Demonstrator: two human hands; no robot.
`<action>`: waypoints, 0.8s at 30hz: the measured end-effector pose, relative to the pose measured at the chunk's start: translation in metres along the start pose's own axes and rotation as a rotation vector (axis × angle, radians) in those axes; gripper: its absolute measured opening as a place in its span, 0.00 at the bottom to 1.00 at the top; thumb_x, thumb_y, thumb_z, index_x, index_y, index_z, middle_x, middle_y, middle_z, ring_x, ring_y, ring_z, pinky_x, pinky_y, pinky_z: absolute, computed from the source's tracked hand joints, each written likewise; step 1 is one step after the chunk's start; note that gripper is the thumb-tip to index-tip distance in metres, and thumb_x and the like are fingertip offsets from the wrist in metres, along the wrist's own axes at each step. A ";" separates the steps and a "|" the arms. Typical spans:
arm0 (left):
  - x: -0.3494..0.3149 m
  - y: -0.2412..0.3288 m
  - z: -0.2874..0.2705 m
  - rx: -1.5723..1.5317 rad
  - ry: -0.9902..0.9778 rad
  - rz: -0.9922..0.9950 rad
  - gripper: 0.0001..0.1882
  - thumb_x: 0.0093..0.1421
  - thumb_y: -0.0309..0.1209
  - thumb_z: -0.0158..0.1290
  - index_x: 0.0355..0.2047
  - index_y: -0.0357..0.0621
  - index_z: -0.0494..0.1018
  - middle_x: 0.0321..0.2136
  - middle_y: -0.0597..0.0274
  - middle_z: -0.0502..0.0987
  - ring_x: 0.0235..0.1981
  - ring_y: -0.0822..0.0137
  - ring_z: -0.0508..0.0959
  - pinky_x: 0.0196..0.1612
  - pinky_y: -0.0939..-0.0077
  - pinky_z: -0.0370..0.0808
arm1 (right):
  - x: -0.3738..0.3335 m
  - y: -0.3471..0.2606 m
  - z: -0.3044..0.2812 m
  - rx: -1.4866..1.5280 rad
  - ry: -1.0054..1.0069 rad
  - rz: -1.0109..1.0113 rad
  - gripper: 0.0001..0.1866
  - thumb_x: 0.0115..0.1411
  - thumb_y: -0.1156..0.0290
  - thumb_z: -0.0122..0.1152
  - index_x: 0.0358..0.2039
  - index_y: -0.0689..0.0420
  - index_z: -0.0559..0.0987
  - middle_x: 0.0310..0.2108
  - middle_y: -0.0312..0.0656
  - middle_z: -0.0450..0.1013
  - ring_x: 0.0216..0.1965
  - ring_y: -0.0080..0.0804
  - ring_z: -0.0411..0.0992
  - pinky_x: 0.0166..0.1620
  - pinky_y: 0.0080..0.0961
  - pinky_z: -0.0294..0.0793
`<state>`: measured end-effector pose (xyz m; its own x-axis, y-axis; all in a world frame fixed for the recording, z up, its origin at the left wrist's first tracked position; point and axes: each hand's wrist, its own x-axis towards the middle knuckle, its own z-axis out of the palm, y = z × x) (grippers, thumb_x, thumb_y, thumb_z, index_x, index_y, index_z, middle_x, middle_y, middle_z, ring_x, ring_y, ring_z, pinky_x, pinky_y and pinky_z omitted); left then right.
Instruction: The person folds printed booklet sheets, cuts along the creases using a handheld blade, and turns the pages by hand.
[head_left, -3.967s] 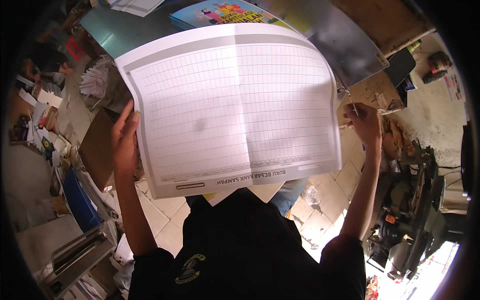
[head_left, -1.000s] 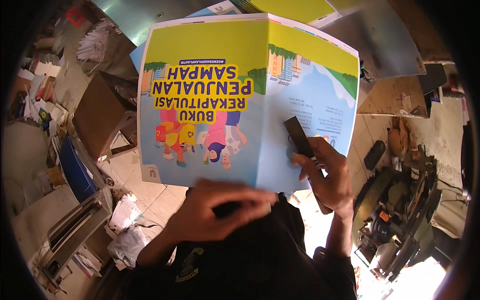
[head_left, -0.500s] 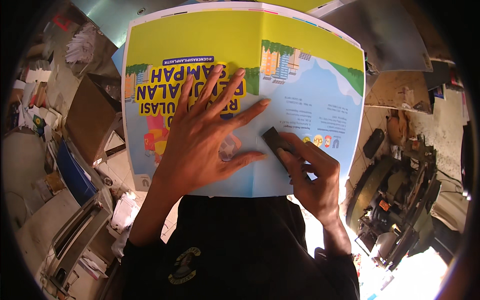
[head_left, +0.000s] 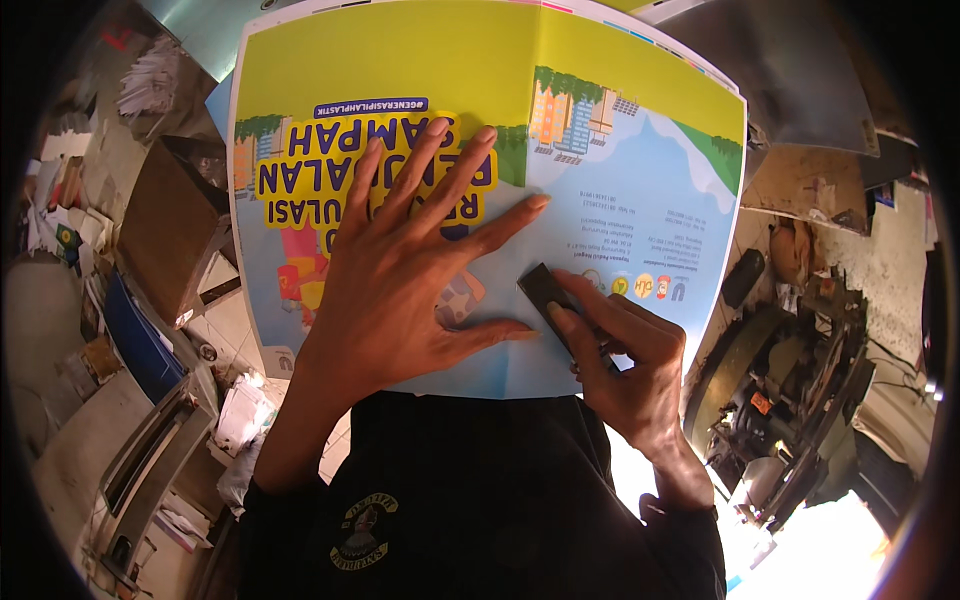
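A large printed sheet (head_left: pixel 620 80) lies spread before me, green along its far side and pale blue nearer, with a crease running down it. My left hand (head_left: pixel 400 280) rests flat on the left half, fingers spread over the purple and yellow lettering, with its thumb and index tip at the crease. In my right hand (head_left: pixel 640 365) is a dark oblong block (head_left: pixel 542 288), gripped between thumb and fingers. One end of it points at the crease and touches the sheet. Its exact kind cannot be made out.
On the left stand a brown cardboard box (head_left: pixel 165 230), a blue panel (head_left: pixel 140 335) and heaps of paper (head_left: pixel 245 415). Dark machinery (head_left: pixel 785 400) occupies the right side. Beyond the sheet is a metal surface (head_left: pixel 205 35).
The sheet appears slightly larger and its far edge sits higher in view. Both hands stay nearly in place on it, and the block remains in my right hand beside the crease.
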<state>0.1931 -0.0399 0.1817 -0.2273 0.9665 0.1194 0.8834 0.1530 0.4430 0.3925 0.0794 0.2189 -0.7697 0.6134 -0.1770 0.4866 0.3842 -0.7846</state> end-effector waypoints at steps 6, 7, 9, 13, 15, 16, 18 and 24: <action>0.001 -0.001 -0.001 -0.002 0.002 -0.001 0.46 0.49 0.73 0.60 0.66 0.71 0.73 0.74 0.51 0.57 0.75 0.43 0.54 0.73 0.36 0.45 | 0.002 0.000 0.000 0.058 0.005 0.040 0.19 0.60 0.83 0.68 0.52 0.60 0.84 0.31 0.50 0.82 0.28 0.32 0.81 0.32 0.26 0.77; 0.001 -0.001 0.000 -0.005 -0.004 -0.005 0.46 0.49 0.73 0.60 0.66 0.71 0.73 0.74 0.51 0.57 0.75 0.43 0.54 0.73 0.36 0.45 | 0.002 0.000 0.001 0.057 0.014 0.032 0.18 0.60 0.83 0.68 0.52 0.60 0.84 0.32 0.50 0.83 0.29 0.32 0.82 0.33 0.26 0.78; 0.001 -0.002 0.001 -0.001 0.003 0.006 0.46 0.49 0.73 0.60 0.66 0.70 0.73 0.74 0.51 0.57 0.75 0.43 0.55 0.73 0.35 0.45 | 0.002 -0.001 0.000 0.050 0.010 0.036 0.18 0.60 0.83 0.68 0.52 0.60 0.84 0.32 0.50 0.83 0.29 0.32 0.82 0.33 0.25 0.78; 0.001 -0.003 0.002 -0.001 0.001 0.017 0.46 0.49 0.73 0.60 0.66 0.71 0.73 0.74 0.50 0.57 0.75 0.42 0.54 0.73 0.34 0.45 | 0.001 0.001 0.001 0.046 0.005 0.032 0.17 0.61 0.82 0.68 0.51 0.61 0.83 0.33 0.50 0.83 0.29 0.32 0.82 0.32 0.24 0.78; 0.001 -0.001 0.001 0.009 -0.008 0.006 0.46 0.49 0.73 0.60 0.66 0.71 0.73 0.74 0.50 0.57 0.75 0.41 0.54 0.72 0.33 0.45 | 0.002 -0.007 -0.001 0.058 -0.011 0.091 0.16 0.61 0.82 0.68 0.51 0.62 0.83 0.32 0.50 0.83 0.28 0.31 0.82 0.32 0.24 0.78; 0.002 -0.001 0.001 0.005 -0.011 0.011 0.46 0.49 0.73 0.60 0.66 0.71 0.73 0.74 0.50 0.57 0.75 0.41 0.54 0.72 0.33 0.45 | 0.002 -0.011 -0.002 0.068 -0.029 0.146 0.15 0.61 0.82 0.68 0.50 0.63 0.83 0.32 0.50 0.83 0.28 0.31 0.82 0.32 0.24 0.78; 0.002 -0.001 -0.001 0.022 -0.021 0.002 0.45 0.49 0.73 0.60 0.66 0.72 0.73 0.75 0.50 0.56 0.75 0.40 0.54 0.72 0.33 0.45 | 0.004 -0.016 -0.006 0.065 -0.060 0.195 0.14 0.61 0.82 0.67 0.49 0.63 0.82 0.32 0.49 0.83 0.28 0.30 0.82 0.32 0.25 0.79; 0.002 -0.001 0.000 0.016 -0.027 0.008 0.46 0.49 0.73 0.60 0.66 0.72 0.72 0.75 0.51 0.56 0.75 0.40 0.54 0.73 0.32 0.44 | 0.007 -0.009 -0.002 0.117 -0.048 0.219 0.11 0.62 0.80 0.67 0.46 0.65 0.82 0.29 0.47 0.83 0.27 0.29 0.82 0.30 0.25 0.79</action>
<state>0.1920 -0.0377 0.1818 -0.2093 0.9729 0.0985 0.8914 0.1484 0.4283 0.3831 0.0815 0.2262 -0.6710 0.6387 -0.3766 0.5954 0.1615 -0.7870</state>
